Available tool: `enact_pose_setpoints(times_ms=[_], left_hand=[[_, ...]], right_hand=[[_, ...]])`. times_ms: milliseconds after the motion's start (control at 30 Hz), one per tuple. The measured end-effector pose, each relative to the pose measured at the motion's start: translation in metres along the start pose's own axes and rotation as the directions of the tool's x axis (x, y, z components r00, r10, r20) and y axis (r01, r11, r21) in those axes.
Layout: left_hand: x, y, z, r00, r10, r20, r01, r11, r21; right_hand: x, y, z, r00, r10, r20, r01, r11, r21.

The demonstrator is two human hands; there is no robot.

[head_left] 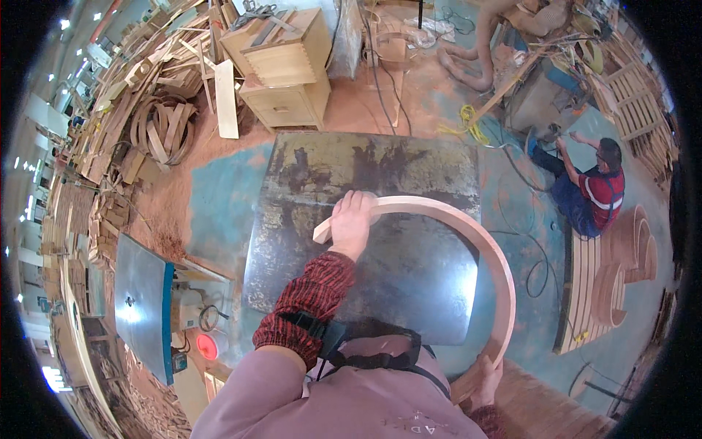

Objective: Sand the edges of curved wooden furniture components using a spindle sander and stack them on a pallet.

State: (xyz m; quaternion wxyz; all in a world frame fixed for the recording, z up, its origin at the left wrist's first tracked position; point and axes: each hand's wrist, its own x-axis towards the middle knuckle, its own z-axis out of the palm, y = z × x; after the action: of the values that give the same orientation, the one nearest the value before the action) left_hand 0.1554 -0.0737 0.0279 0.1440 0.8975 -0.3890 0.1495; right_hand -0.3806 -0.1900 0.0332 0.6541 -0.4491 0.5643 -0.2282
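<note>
A curved wooden piece (479,238), pale and bent into a wide arc, is held in both my hands over a worn metal tabletop (307,175). My left hand (351,223) wraps over it near its far-left end, with the short tip sticking out past the hand. At the lower right, my right hand (488,382) grips the arc low down, close to my body. Part of that hand and the arc's lower end are hidden by my torso. The arc reaches past the tabletop's right edge.
Left stands a machine table (142,307) with a red round lid (207,346) beside it. A wooden cabinet (281,102) and scrap wood (164,128) lie beyond. At right a seated person (596,186) works near a slatted pallet (585,293) bearing curved pieces (608,293). Hoses (537,267) cross the floor.
</note>
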Motion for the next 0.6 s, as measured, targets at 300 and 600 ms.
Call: enact_pose_setpoints(times_ms=[300,600], left_hand=[[-0.043,-0.055,-0.033,0.979,-0.191,0.068,0.182,0.975,0.126],[-0.081,-0.1,-0.072,0.931,-0.334,0.146,0.306,0.934,0.185]], right_hand=[[0.006,-0.029,0.049,0.999,-0.036,-0.009,0.033,0.964,-0.264],[0.046,-0.021,0.058,0.964,-0.155,0.216,0.234,0.878,-0.417]])
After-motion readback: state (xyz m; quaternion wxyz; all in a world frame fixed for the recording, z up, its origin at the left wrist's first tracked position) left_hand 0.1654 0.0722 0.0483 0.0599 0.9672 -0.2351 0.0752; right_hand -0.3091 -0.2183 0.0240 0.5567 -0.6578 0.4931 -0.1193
